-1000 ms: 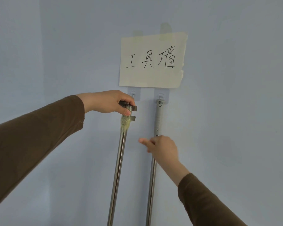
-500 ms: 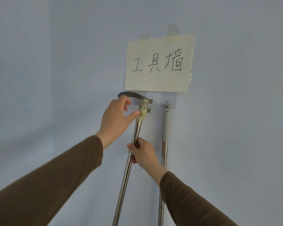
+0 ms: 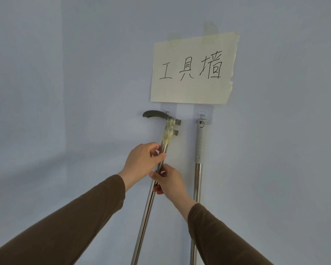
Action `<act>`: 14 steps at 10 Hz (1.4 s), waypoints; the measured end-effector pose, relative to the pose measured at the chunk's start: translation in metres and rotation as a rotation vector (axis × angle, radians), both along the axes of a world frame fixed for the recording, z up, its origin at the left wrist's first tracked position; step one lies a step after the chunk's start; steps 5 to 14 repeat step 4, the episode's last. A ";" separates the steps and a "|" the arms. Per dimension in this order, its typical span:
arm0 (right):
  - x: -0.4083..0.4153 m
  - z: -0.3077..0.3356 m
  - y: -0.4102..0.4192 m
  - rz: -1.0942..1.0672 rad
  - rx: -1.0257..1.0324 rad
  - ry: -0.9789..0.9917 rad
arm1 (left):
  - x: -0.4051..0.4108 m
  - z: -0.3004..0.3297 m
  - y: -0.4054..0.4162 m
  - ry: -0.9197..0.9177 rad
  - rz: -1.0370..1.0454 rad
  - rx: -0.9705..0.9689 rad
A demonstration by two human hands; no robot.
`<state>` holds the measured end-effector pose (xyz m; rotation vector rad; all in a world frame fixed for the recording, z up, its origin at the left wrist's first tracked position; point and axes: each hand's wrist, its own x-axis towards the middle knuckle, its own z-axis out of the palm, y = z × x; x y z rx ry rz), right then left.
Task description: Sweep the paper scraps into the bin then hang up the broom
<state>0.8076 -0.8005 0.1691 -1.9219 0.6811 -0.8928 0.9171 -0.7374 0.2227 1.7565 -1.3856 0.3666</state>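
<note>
Against the pale blue wall (image 3: 84,73), under a paper sign (image 3: 193,69), left hand (image 3: 141,161) and right hand (image 3: 170,182) both gripping the broom pole (image 3: 147,207).

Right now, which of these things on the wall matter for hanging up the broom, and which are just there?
Part of the job:
- left pole with taped curved handle, held by left hand and right hand
- left wall hook

Just there:
- right pole with grey grip, already hung
- right wall hook
- paper sign
</note>
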 end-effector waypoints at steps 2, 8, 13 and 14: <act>-0.011 -0.001 0.000 -0.005 -0.073 0.096 | -0.003 -0.007 0.006 0.054 -0.014 0.050; -0.027 0.006 0.003 -0.002 -0.090 0.098 | -0.003 -0.009 0.014 0.078 -0.020 0.057; -0.027 0.006 0.003 -0.002 -0.090 0.098 | -0.003 -0.009 0.014 0.078 -0.020 0.057; -0.027 0.006 0.003 -0.002 -0.090 0.098 | -0.003 -0.009 0.014 0.078 -0.020 0.057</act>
